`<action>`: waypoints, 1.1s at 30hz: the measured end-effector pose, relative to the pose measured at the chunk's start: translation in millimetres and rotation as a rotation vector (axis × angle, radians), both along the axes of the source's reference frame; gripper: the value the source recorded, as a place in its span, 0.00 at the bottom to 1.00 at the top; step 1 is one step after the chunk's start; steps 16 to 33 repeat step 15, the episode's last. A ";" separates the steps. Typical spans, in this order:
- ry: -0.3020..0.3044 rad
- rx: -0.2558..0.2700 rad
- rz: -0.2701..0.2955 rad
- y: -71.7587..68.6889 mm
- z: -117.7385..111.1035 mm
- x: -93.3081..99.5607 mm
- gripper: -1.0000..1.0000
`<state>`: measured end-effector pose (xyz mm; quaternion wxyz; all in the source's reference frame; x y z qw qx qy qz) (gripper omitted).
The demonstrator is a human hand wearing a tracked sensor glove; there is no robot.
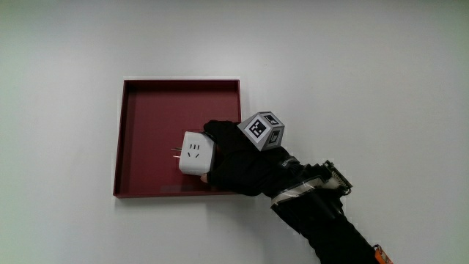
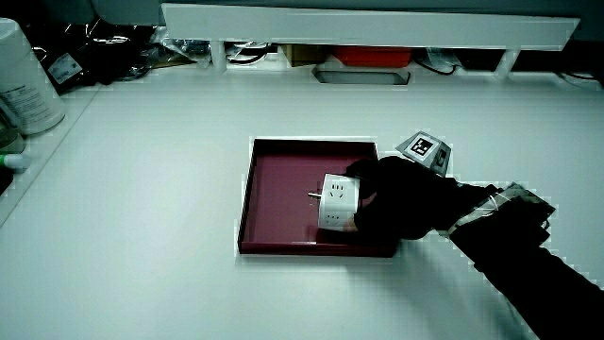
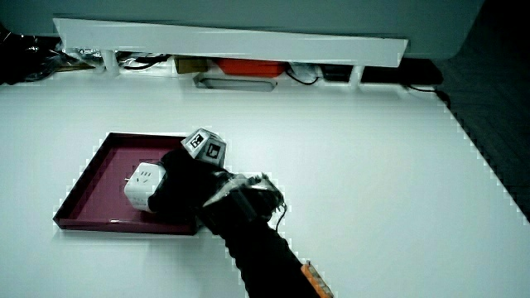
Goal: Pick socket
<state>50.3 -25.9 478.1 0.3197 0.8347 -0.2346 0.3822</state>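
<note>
A white cube-shaped socket (image 1: pixel 194 154) with metal prongs sits inside a dark red square tray (image 1: pixel 146 117), close to the tray's wall nearest the person. The gloved hand (image 1: pixel 238 158) wraps its fingers around the socket, with the patterned cube (image 1: pixel 262 131) on its back. In both side views the socket (image 2: pixel 335 201) (image 3: pixel 145 185) shows in the grasp of the hand (image 2: pixel 401 198) (image 3: pixel 186 186). I cannot tell whether the socket rests on the tray floor or is slightly raised.
The tray (image 2: pixel 283 179) (image 3: pixel 95 178) lies on a white table. A low white partition (image 2: pixel 368 19) (image 3: pixel 224 37) with clutter under it runs along the table's edge farthest from the person. A white canister (image 2: pixel 24 80) stands at the table's edge.
</note>
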 end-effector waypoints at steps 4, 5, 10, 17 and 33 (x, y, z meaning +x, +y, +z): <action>-0.092 -0.029 -0.051 -3.6 -15.2 4.6 1.00; -0.103 -0.029 -0.051 -4.1 -18.8 6.8 1.00; -0.239 0.041 -0.070 -10.4 -26.2 21.1 1.00; -0.223 0.318 -0.143 -19.1 -46.5 40.2 1.00; -0.223 0.318 -0.143 -19.1 -46.5 40.2 1.00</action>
